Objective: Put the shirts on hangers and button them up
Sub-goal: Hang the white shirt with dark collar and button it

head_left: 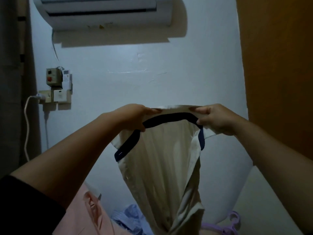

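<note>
**Cream shirt held up by its collar in both hands**

A person holds a cream shirt [162,167] up in front of a pale wall [135,78], gripping it at the collar [169,117]. The collar's inner band is dark navy and arches between the two hands. The left hand [133,117] grips the collar's left end, its fingers [152,111] curled over the top edge and the thumb tucked underneath against the navy band. The right hand [215,118] pinches the right end the same way, fingers pressed together along the top edge and thumb below. The shirt hangs open down the front, its body falling in long folds to the bottom of the view, with the navy band's left tip showing a buttonhole.

Below the shirt lie other clothes: a pink shirt [88,212] at lower left and a crumpled blue shirt [128,217] beside it. A lilac hanger [230,224] lies at lower right, next to a white pillow [225,175].

On the wall above hangs an air conditioner [105,12]. To the left are a switch box [53,77] with a red button and a socket [50,97] with a white cable plugged in. An orange-brown panel [277,65] fills the right side.
</note>
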The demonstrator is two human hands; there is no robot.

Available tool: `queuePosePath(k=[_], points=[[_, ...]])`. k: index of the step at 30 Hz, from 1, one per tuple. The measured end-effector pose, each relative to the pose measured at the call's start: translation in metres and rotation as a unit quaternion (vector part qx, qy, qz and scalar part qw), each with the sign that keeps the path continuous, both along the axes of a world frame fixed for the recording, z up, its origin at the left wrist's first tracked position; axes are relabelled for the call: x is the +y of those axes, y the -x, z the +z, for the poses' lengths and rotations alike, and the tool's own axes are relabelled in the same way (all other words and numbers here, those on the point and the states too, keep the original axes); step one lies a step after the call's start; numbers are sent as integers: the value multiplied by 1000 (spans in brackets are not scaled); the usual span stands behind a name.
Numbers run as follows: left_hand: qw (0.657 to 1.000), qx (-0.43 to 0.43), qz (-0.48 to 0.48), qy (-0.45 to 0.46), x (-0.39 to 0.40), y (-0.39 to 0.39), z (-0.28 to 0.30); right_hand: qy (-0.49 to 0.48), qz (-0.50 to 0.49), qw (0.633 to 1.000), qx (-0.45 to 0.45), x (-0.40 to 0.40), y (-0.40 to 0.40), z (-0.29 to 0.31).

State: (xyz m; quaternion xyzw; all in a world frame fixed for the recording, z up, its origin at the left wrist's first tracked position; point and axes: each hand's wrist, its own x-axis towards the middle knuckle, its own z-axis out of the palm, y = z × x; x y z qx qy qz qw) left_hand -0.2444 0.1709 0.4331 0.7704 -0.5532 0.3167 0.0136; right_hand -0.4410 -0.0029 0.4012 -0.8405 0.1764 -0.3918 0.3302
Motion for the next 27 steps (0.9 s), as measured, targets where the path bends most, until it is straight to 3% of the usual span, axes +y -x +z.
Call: queuePosePath(k=[5,11,16,20,27], points=[[999,23,-19,40,22,9,24,93,-16,995,21,27,24,40],[995,80,-45,25,45,15,32,77,24,995,50,44,38,53],[998,46,38,-12,77,20,46,48,110,990,69,52,41,59],[995,36,84,-27,94,16,57,44,123,989,66,52,30,58],[982,78,111,-133,47,-37,-23,-9,133,983,128,-2,-35,-16]])
